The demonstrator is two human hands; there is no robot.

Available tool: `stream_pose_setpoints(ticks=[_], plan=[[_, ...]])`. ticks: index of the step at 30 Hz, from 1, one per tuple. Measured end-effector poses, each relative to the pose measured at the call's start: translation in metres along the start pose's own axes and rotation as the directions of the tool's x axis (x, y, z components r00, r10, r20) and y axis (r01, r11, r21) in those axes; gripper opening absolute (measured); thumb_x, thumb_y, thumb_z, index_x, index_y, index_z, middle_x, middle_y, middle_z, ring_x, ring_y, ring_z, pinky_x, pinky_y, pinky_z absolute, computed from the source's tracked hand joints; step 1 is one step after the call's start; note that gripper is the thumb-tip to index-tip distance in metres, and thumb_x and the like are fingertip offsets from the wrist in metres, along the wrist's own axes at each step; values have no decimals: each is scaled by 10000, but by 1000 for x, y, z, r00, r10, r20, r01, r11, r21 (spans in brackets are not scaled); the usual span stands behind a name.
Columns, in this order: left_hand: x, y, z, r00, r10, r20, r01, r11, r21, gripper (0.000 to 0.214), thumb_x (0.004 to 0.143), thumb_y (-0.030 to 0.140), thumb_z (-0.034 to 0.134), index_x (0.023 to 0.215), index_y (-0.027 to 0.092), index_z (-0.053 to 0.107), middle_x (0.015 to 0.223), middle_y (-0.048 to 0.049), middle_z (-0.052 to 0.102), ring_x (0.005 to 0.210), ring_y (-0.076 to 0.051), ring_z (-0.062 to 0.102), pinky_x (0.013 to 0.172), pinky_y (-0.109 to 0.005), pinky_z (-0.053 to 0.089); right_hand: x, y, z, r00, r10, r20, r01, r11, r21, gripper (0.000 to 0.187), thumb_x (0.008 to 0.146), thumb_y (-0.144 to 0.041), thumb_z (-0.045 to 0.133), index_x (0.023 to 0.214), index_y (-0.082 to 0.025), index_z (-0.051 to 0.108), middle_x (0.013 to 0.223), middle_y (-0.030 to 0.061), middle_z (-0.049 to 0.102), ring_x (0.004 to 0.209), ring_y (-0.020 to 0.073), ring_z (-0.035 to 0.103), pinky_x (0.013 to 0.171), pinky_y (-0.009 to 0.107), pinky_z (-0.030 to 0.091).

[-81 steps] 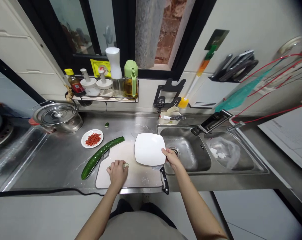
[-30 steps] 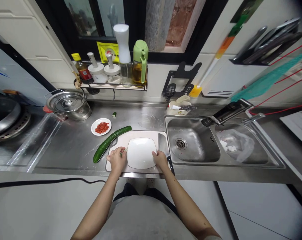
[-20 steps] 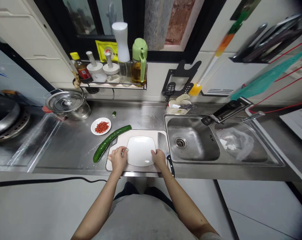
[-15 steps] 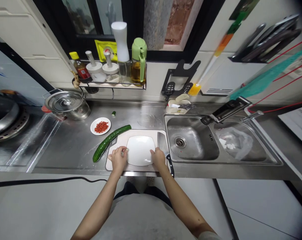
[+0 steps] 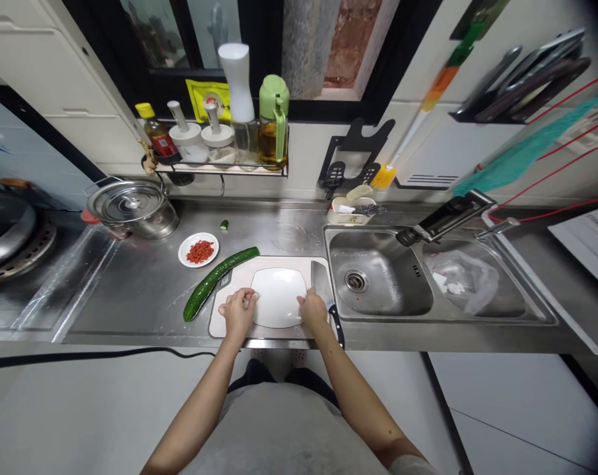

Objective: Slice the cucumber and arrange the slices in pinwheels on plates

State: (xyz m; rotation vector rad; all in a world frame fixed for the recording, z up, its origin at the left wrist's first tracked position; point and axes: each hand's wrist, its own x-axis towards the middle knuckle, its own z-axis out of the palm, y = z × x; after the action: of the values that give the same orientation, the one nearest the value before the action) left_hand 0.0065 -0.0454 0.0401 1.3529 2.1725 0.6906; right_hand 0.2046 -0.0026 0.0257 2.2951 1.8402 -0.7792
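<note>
A white squarish plate (image 5: 279, 297) lies over the cutting board (image 5: 242, 272). My left hand (image 5: 239, 313) grips the plate's left edge with bent fingers and the thumb at the rim. On the opposite edge, my right hand (image 5: 313, 310) is closed with its thumb over the rim; its other fingers are partly hidden. A knife (image 5: 334, 320) rests along the board's right side, beside my right hand. One long cucumber (image 5: 214, 280) lies at the board's upper left, and a cut cucumber end (image 5: 224, 225) sits farther back on the counter.
Left of the cucumber stands a small dish (image 5: 183, 252) of red bits, with a lidded steel pot (image 5: 155, 218) behind it. The double sink (image 5: 378, 297) adjoins the board on the right, under a black faucet (image 5: 428, 224). A bottle rack (image 5: 230, 169) hangs on the wall.
The plate stays between my hands. My left fingers have shifted slightly at its edge, and the whole view has moved a little.
</note>
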Motion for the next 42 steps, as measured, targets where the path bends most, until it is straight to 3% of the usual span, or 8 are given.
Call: stream_pose_setpoints(ticks=[7, 12, 18, 26, 30, 33, 35, 42], plan=[[2, -1, 6, 1000, -13, 18, 15, 995, -100, 181, 801, 350, 588, 923, 244, 671, 846, -18, 680, 850, -197, 569, 885, -394, 331, -9, -3, -10, 1000, 9, -22, -9, 999, -35, 333, 940, -334, 464, 1165, -91, 500, 976, 179, 678, 907, 249, 641, 680, 288, 398], [8, 0, 15, 987, 0, 159, 75, 881, -467, 278, 743, 374, 618, 940, 185, 666, 806, -27, 659, 715, -131, 553, 760, -288, 432, -13, -7, -27, 981, -154, -119, 166, 982, 93, 292, 937, -367, 442, 1115, -179, 576, 830, 81, 669, 821, 215, 616, 695, 281, 390], [10, 14, 19, 958, 120, 260, 90, 735, -672, 308, 685, 352, 695, 924, 163, 653, 759, -13, 629, 685, -107, 544, 680, -240, 440, -10, -23, -22, 822, -549, -152, 538, 661, 523, 187, 852, -290, 524, 960, -202, 648, 820, 6, 627, 749, 133, 557, 718, 244, 420], [6, 24, 11, 966, 27, 258, 159, 725, -670, 367, 726, 526, 647, 781, 164, 611, 637, 9, 584, 622, -104, 521, 610, -227, 403, -9, -29, -21, 786, -570, -240, 591, 581, 559, 122, 846, -250, 525, 820, -189, 627, 798, 10, 609, 764, 137, 536, 720, 250, 417], [5, 29, 3, 843, -71, 533, 437, 666, -604, 526, 775, 661, 503, 734, 152, 628, 623, -7, 584, 498, -78, 448, 479, -219, 303, -12, -30, -28, 739, -594, -319, 655, 522, 546, 142, 866, -268, 524, 850, -194, 644, 843, 24, 618, 811, 146, 543, 762, 260, 424], [6, 31, 0, 726, -85, 683, 627, 490, -606, 483, 719, 611, 617, 855, 148, 649, 693, -9, 607, 471, -49, 426, 437, -192, 247, -15, -30, -31, 706, -618, -346, 692, 501, 520, 164, 884, -289, 520, 863, -197, 654, 865, 34, 618, 839, 155, 551, 756, 260, 426], [7, 32, -1, 704, -77, 706, 666, 417, -619, 443, 671, 534, 701, 886, 150, 647, 716, -8, 610, 483, -43, 438, 431, -176, 245, -16, -29, -32, 691, -626, -360, 711, 500, 494, 176, 894, -299, 516, 870, -200, 659, 870, 38, 616, 861, 161, 553, 760, 264, 426], [9, 35, -1, 787, -91, 610, 597, 355, -719, 410, 561, 388, 811, 859, 165, 637, 767, -2, 638, 542, -38, 480, 470, -149, 316, -15, -25, -26, 668, -633, -391, 737, 494, 460, 156, 893, -297, 528, 863, -211, 655, 823, 29, 597, 841, 165, 546, 764, 284, 431]])
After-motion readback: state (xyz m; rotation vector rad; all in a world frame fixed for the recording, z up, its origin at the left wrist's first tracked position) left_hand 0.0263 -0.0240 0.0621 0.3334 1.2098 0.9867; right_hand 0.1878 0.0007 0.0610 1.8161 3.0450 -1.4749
